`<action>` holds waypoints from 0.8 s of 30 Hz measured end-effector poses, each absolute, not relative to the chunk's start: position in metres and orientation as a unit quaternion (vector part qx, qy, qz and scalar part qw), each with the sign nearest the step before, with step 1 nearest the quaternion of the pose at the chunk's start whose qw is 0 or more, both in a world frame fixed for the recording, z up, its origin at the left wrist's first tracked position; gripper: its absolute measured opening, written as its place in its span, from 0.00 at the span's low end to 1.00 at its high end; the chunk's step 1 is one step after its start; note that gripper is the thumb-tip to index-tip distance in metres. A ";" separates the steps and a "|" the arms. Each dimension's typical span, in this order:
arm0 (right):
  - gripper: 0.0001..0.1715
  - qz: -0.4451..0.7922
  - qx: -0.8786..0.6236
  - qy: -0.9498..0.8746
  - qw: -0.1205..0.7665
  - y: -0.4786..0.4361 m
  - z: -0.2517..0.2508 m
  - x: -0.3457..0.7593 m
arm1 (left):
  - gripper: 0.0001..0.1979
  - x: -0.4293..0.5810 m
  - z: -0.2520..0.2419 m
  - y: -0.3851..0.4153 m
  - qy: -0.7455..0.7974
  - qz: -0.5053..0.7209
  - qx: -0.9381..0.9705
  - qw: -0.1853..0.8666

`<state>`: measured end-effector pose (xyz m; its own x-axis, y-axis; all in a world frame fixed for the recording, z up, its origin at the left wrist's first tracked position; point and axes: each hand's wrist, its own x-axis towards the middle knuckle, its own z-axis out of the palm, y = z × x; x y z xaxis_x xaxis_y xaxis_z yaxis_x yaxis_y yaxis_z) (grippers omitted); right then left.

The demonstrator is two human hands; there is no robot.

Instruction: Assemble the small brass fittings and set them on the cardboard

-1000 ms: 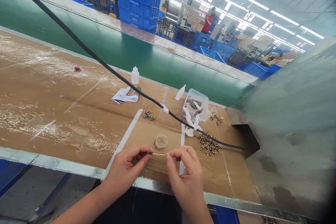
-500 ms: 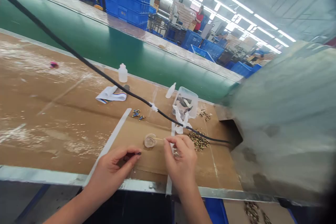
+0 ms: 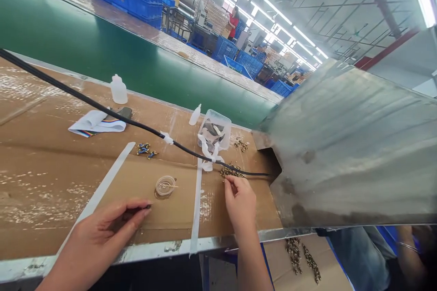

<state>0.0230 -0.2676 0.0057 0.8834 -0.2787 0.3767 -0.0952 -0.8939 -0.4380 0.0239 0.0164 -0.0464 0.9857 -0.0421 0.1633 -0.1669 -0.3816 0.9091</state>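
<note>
Your left hand is pinching a tiny dark piece between thumb and fingertips, just above the cardboard-topped bench; your right hand is curled, its fingertips right at the edge of a heap of small brass-coloured metal parts, though honestly I can't tell if it's gripping one. A small clear cup sits between your hands with a thin stick lying in it; a few blue-and-gold parts sit apart, further up the bench. As far as I can judge, that small group is all that looks set aside so far; most of the parts are still loose, with a second small heap beside the clear plastic box and more on the cardboard sheet below the bench. A black cable runs across it all; a squeeze bottle stands off to the left.
</note>
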 end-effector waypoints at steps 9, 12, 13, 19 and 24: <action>0.10 -0.158 -0.974 0.071 0.146 -0.276 0.000 0.025 | 0.11 0.023 -0.019 0.012 -0.108 0.068 0.841 0.526; 0.10 -0.142 -0.979 0.055 0.135 -0.274 0.006 0.024 | 0.11 0.023 -0.019 0.012 -0.111 0.066 0.845 0.519; 0.11 -0.137 -0.980 0.049 0.135 -0.273 0.008 0.023 | 0.11 0.022 -0.020 0.012 -0.110 0.063 0.845 0.519; 0.13 -0.126 -0.971 0.040 0.201 -0.277 0.008 0.018 | 0.12 0.021 -0.019 0.013 -0.098 0.018 0.843 0.528; 0.13 -0.126 -0.932 0.071 0.331 -0.271 0.002 0.008 | 0.11 0.018 -0.018 0.010 -0.099 0.005 0.822 0.561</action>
